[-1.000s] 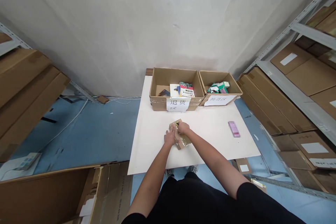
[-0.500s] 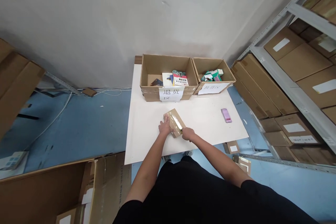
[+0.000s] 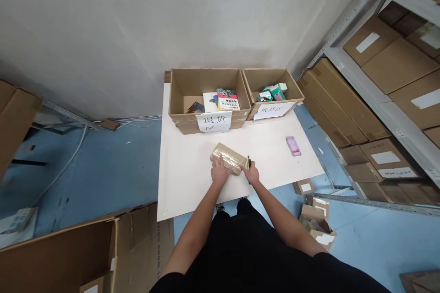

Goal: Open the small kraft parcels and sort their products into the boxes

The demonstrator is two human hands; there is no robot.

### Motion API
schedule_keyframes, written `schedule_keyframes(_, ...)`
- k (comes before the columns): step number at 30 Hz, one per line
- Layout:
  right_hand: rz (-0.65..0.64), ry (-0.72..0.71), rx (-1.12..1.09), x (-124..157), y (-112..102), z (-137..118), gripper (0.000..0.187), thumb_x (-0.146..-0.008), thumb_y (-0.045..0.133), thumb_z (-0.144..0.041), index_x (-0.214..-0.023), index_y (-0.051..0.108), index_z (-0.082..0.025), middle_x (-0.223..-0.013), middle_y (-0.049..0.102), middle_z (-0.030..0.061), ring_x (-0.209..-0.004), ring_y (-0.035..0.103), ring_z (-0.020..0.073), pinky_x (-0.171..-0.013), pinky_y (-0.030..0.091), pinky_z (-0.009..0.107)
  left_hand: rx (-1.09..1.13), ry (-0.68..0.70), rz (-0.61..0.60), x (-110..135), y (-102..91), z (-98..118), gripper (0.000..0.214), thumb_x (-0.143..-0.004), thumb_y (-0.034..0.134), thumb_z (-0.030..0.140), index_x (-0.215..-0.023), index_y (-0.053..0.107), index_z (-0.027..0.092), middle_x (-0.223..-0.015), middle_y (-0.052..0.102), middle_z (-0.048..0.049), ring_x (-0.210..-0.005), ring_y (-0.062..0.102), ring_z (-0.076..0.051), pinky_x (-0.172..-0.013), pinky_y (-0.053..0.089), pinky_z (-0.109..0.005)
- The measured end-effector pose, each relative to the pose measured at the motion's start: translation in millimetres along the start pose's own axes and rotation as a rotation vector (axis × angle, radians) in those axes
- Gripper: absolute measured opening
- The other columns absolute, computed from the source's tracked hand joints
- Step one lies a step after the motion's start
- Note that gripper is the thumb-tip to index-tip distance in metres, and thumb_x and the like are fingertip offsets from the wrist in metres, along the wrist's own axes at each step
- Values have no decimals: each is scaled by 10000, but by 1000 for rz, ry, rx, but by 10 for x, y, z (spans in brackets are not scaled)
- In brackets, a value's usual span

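A small taped cardboard box [image 3: 228, 154] lies slantwise on the white table [image 3: 185, 187]. My left hand [image 3: 220, 171] grips its near left side, with fingers over the top. At the box's right end, my right hand [image 3: 251, 173] touches the corner and keeps hold of a yellow and black utility knife [image 3: 249, 163], which points away from me. The knife's blade is too small to make out.
Behind the small box stand a large open carton [image 3: 182, 121] with books and another open carton [image 3: 295, 94] with green and white packs. A blurred pink item [image 3: 293, 146] lies at the right. Shelves [image 3: 381, 96] of boxes line the right side; a big open carton [image 3: 144, 242] stands lower left.
The small box has turned so that its length runs more sideways. My left hand has shifted to its near side. The knife in my right hand has come away from the tape to beside the box.
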State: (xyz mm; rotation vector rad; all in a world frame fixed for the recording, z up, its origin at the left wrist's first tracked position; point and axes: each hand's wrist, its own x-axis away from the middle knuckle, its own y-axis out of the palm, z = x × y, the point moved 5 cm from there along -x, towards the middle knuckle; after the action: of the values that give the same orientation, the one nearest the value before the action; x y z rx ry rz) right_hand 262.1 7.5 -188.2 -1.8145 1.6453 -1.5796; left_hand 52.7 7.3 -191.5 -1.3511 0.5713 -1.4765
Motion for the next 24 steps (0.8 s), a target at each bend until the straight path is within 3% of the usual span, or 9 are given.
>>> schedule_keyframes(3, 57, 35, -60, -386, -152, -86, 640, -992, 555, -642, -1435, 414, -203, -1251, 734, 156, -1108, 730, 274, -824, 532, 306, -42, -15, -11, 253, 232, 321, 924, -1015, 360, 656, -1710, 95, 108, -1719, 234, -270, -1402, 474, -416, -1057, 511, -473)
schedule_keyframes(5, 90, -9, -59, -624, -337, -85, 663, -927, 668, -626, -1405, 456, -218, -1273, 724, 157, -1117, 723, 283, -824, 532, 309, -97, 37, -33, 400, 338, 480, 841, -1032, 364, 588, -1709, 149, 139, -1660, 361, -254, -1412, 455, -431, -1037, 519, -497)
schedule_keyframes(7, 79, -107, -71, -806, -506, -49, 650, -863, 758, -592, -1344, 503, -236, -1227, 736, 129, -1076, 727, 275, -812, 530, 298, -149, 89, -30, 462, 341, 581, 755, -1035, 406, 509, -1696, 238, 183, -1582, 474, -222, -1422, 441, -429, -1059, 501, -524)
schedule_keyframes(9, 26, -188, -147, -920, -617, 29, 531, -902, 705, -586, -1272, 530, -248, -1088, 754, 71, -949, 741, 236, -769, 533, 279, -178, 122, 0, 406, 245, 659, 691, -1028, 452, 443, -1668, 328, 214, -1558, 511, -197, -1437, 432, -416, -1108, 464, -540)
schedule_keyframes(13, -97, -208, -432, -1002, -701, 257, 388, -1042, 397, -608, -1124, 516, -247, -758, 666, -41, -641, 681, 164, -650, 539, 245, -197, 202, -21, 100, 75, 851, 687, -1032, 456, 407, -1688, 277, 312, -1737, 321, -90, -1590, 241, -384, -1238, 332, -540)
schedule_keyframes(16, -248, -198, -519, -997, -683, 377, 308, -1052, 418, -548, -1030, 481, -247, -670, 600, -76, -555, 632, 140, -598, 528, 220, -244, 188, -94, -52, 132, 910, 688, -1062, 368, 415, -1712, 150, 358, -1785, 211, -23, -1642, 105, -364, -1292, 223, -563)
schedule_keyframes(19, -393, -182, -451, -976, -650, 412, 271, -1073, 430, -480, -951, 476, -242, -603, 546, -90, -457, 553, 118, -529, 483, 198, -286, 177, -76, -75, 215, 885, 688, -1070, 329, 414, -1715, 96, 357, -1797, 154, -21, -1648, 91, -357, -1301, 202, -568)
schedule_keyframes(24, -463, -204, -339, -1004, -663, 303, 312, -1093, 447, -479, -929, 527, -225, -604, 552, -70, -437, 533, 104, -502, 446, 185, -323, 176, -75, -58, 243, 830, 710, -1070, 334, 434, -1705, 18, 394, -1796, 155, -22, -1649, 103, -353, -1286, 245, -595)
